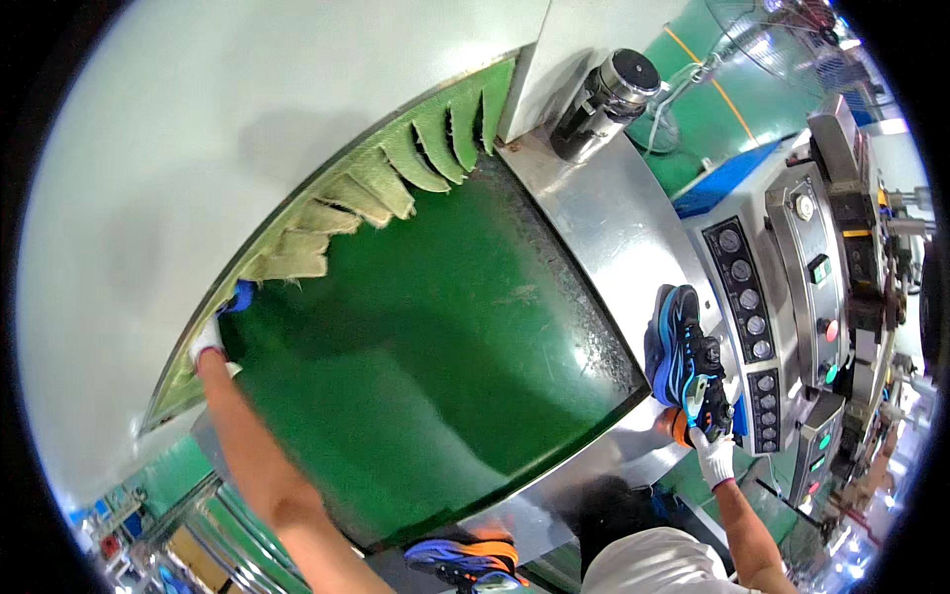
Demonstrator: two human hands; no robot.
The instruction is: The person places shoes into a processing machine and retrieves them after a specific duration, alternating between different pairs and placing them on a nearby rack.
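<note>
My left hand (207, 344), in a white glove, reaches in at the left end of the green strip flaps. A blue piece of something (240, 295) shows beyond its fingers, beside a dark shape; the flaps and shadow hide most of it. At the right, my right hand (714, 457), also white-gloved, is closed on the end of a black running shoe (683, 346) with a blue sole that turns orange near my fingers. This shoe lies on the steel edge. Another shoe (465, 559), with a blue and orange sole, rests at the bottom edge, partly cut off.
A green conveyor belt (435, 327) runs under the flaps (366, 193) of a large white housing (198, 129). A steel flask (604, 104) stands on the metal ledge (604, 223). To the right are machine panels with dials (747, 297) and buttons. A fan (772, 40) is farther off.
</note>
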